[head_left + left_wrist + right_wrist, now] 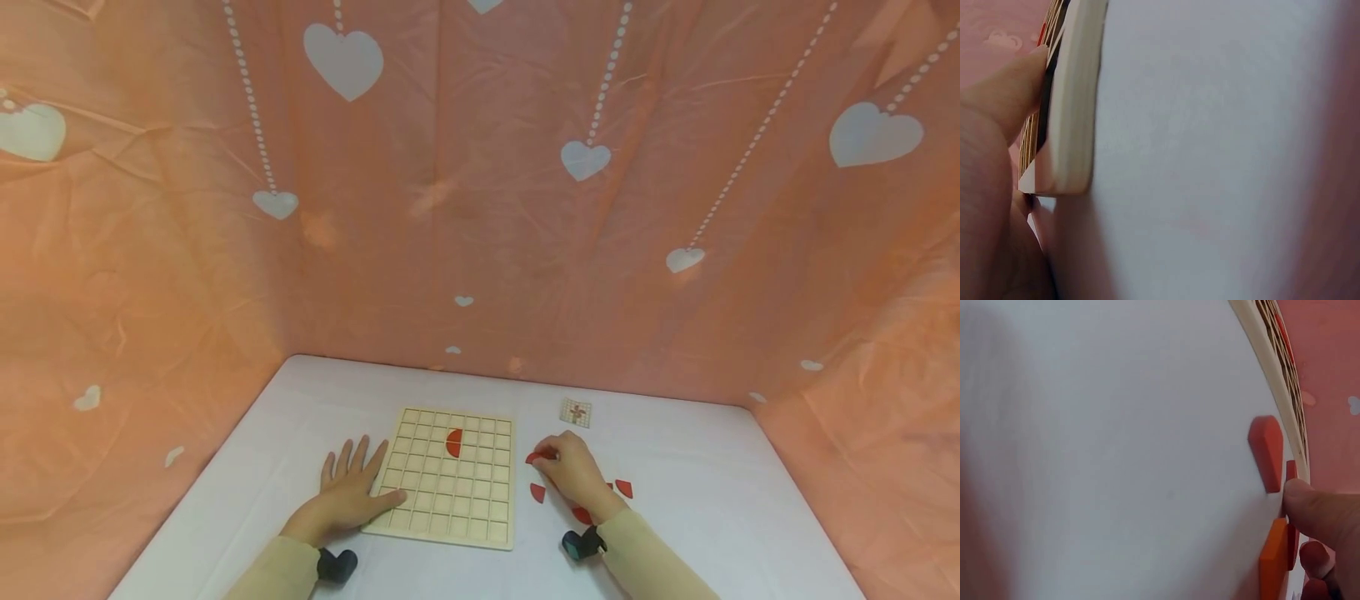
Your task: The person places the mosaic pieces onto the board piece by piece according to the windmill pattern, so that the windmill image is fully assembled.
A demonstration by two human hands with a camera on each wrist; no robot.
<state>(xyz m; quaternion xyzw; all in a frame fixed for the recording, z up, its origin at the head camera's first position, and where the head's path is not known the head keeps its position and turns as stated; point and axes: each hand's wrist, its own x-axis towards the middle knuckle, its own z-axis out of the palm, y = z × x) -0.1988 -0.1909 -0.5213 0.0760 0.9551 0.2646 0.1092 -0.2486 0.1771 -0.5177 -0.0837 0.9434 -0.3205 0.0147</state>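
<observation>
A pale wooden grid board (427, 502) lies on the table, with two red quarter-circle pieces (454, 443) side by side in its upper cells. My left hand (347, 496) rests at the board's left edge, fingers spread on the cloth and thumb over the lower cells; the left wrist view shows that thumb (1019, 84) against the rim. Right of the board, my right hand (567, 468) pinches a red quarter-circle piece (531, 458) between thumb and fingers, low over the table. Another red piece (537, 492) lies just below it, also seen as a red wedge (1267, 453) in the right wrist view.
More loose red pieces (624, 489) lie around my right wrist, some partly hidden by it. A small card with a gridded pattern (576, 412) lies beyond the right hand. Pink curtains with white hearts (480, 250) enclose the white table (675, 450) at the back and sides.
</observation>
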